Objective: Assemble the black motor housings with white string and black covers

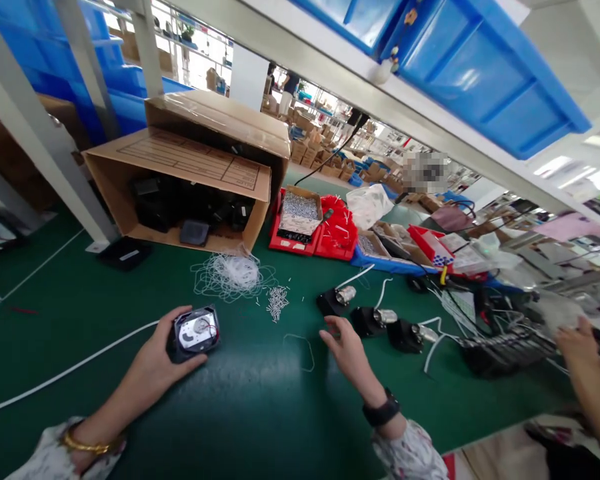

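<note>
My left hand (153, 363) is closed around the edge of a square black housing (197, 331). Inside the housing sits a pale plate with a round part and a thin red wire. A white cable (75, 367) runs along the table up to this hand. My right hand (347, 353) hovers over the green table with its fingers bent and the thumb apart. Something small and reddish shows by its fingertips, too small to name. Left of that hand lies a thin clear ring (310, 353). Beyond it stand black housings (367, 322) with silver cylinders and white cables.
A pile of clear rings (235, 273) lies beside a heap of small screws (277, 303). Behind them are an open carton (180, 157) of black parts and red bins (293, 243). Another person's hand (583, 347) is at the right. Blue crates (490, 73) rest on the shelf overhead.
</note>
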`<state>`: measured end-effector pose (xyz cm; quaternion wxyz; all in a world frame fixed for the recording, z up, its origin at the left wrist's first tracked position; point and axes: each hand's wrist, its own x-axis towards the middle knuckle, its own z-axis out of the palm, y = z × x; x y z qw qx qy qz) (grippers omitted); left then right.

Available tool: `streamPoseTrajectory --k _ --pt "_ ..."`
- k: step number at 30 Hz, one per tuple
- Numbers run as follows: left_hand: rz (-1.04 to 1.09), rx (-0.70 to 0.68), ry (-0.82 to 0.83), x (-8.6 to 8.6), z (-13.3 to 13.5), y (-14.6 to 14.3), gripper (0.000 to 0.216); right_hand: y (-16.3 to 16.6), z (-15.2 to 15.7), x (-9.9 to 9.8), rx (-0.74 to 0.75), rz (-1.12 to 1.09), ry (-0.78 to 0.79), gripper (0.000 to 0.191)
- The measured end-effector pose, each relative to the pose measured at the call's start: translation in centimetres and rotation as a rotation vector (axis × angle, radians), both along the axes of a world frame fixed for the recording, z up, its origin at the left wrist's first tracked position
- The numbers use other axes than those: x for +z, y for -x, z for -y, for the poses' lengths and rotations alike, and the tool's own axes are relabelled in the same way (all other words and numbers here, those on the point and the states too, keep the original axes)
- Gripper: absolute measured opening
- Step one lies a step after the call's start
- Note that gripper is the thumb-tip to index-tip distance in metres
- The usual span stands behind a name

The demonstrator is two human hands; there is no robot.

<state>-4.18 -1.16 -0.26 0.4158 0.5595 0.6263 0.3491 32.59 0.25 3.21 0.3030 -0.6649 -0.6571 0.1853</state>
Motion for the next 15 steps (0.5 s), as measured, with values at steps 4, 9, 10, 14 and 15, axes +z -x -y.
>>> streamPoseTrajectory --k 4,9,10,14,15 --pt "0.084 -0.03 0.043 0.4 -0.3 0.3 0.082 0.4 -1.7 0.3 0.175 0.08 0.135 0.007" --pt "0.17 -0.213 0.046 2.2 -0.3 -1.3 0.077 2.3 -3.4 -0.4 0.303 0.329 0.265 0.021" --pt "0.178 -0.242 0.047 2.6 -0.4 -1.8 0.076 2.5 -3.5 -0.7 0.311 0.358 0.276 0.019" --pt "0.242 -0.313 0.012 3.2 -0.6 -4.1 0.073 3.1 -3.4 -0.8 0.337 0.386 0.27 0.017" --pt "0.268 -0.323 -0.003 3.1 -0.8 -4.4 0.073 3.2 -3.3 -0.3 0.343 0.382 0.257 0.017"
